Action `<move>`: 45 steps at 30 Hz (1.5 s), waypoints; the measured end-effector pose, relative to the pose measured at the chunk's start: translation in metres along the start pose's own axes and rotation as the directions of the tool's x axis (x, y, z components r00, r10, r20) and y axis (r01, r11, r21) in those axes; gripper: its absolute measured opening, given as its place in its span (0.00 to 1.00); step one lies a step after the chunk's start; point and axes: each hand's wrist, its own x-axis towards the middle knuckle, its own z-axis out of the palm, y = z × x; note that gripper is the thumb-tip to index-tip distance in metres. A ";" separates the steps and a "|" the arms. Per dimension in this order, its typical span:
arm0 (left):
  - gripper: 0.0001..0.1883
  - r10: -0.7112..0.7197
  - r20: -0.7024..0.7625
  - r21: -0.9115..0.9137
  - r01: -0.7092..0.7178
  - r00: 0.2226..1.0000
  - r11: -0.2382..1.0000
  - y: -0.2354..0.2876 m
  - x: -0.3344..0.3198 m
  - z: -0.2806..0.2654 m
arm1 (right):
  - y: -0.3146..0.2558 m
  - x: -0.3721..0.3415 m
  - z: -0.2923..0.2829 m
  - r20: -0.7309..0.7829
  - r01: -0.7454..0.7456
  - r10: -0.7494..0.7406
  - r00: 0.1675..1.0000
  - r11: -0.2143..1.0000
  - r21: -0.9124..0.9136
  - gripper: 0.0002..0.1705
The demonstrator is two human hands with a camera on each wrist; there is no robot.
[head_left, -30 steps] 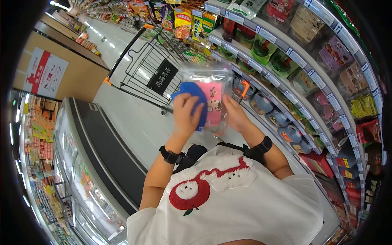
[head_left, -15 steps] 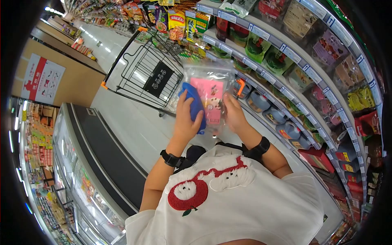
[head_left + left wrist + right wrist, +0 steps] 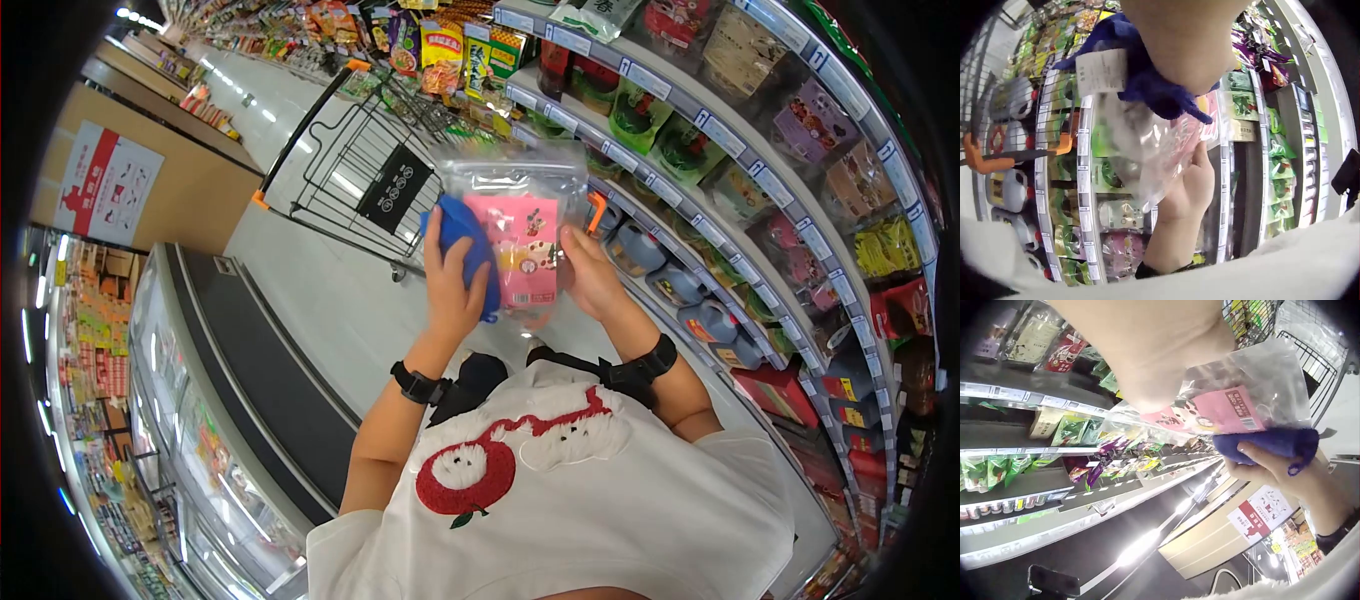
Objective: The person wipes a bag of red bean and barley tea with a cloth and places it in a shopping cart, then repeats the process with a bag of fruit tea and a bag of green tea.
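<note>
In the head view, my left hand (image 3: 457, 290) holds a bunched blue cloth (image 3: 464, 220) against the left side of a clear plastic bag (image 3: 525, 180). A white tag (image 3: 1102, 72) hangs from the cloth in the left wrist view, and a small loop (image 3: 1296, 469) shows in the right wrist view. A pink printed label (image 3: 528, 240) with a barcode covers much of the bag's front. My right hand (image 3: 592, 275) grips the bag's right edge, thumb on the near side. Its other fingers are mostly hidden behind the bag.
A wire shopping cart (image 3: 350, 185) with orange corners stands ahead, beyond the hands. Shelves (image 3: 700, 130) of packaged goods curve along the right, with large jugs (image 3: 680, 285) on a lower level. On the left runs a glass-topped freezer (image 3: 200, 400), its dark ledge (image 3: 270, 340) beside the aisle.
The bag has shifted slightly right and its label shows more sharply. The cloth has changed shape under my left hand, whose fingers were bent over it earlier and now reach more upward.
</note>
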 end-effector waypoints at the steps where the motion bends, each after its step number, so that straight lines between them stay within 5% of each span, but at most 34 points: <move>1: 0.17 0.003 -0.024 0.030 -0.003 1.000 1.000 -0.002 0.004 -0.004 | 0.006 -0.002 -0.002 0.008 -0.039 0.039 0.999 0.998 -0.053 0.22; 8: 0.13 -0.008 -0.049 0.096 0.013 0.999 0.995 0.007 0.018 -0.006 | 0.016 -0.009 0.016 -0.009 -0.079 0.079 0.997 0.976 -0.201 0.23; 14: 0.16 0.104 0.084 -0.033 -0.101 0.991 0.994 0.033 0.002 0.010 | 0.027 -0.007 0.018 0.043 0.120 -0.112 0.993 0.911 -0.394 0.21; 20: 0.17 0.231 0.207 0.064 -0.248 0.951 0.967 0.037 0.007 0.002 | 0.049 -0.008 -0.014 0.062 -0.036 0.099 0.993 0.759 -0.650 0.20; 27: 0.15 -0.016 -0.041 0.149 0.022 0.999 0.989 0.012 0.019 -0.009 | 0.022 -0.027 0.017 0.106 0.065 -0.010 0.994 0.850 -0.523 0.21; 30: 0.15 0.004 -0.005 0.116 -0.003 1.000 0.993 0.015 0.015 -0.011 | 0.021 -0.027 0.015 0.152 0.111 -0.039 0.988 0.856 -0.505 0.22; 32: 0.16 0.137 0.051 0.079 -0.141 0.989 0.987 0.023 0.013 -0.007 | 0.023 -0.025 0.014 0.168 0.139 -0.067 0.984 0.872 -0.469 0.22; 35: 0.17 0.252 0.165 0.063 -0.265 0.954 0.962 0.044 0.017 -0.007 | 0.012 -0.028 0.019 0.125 0.104 -0.025 0.992 0.724 -0.681 0.21; 41: 0.14 0.113 0.125 0.156 -0.132 0.986 0.979 0.033 0.023 -0.006 | 0.015 -0.026 0.013 0.106 0.142 -0.097 0.990 0.772 -0.620 0.19; 45: 0.14 0.024 0.077 0.166 -0.037 0.997 0.985 0.012 0.009 0.001 | 0.007 -0.027 0.012 -0.037 0.117 -0.167 0.985 0.815 -0.568 0.20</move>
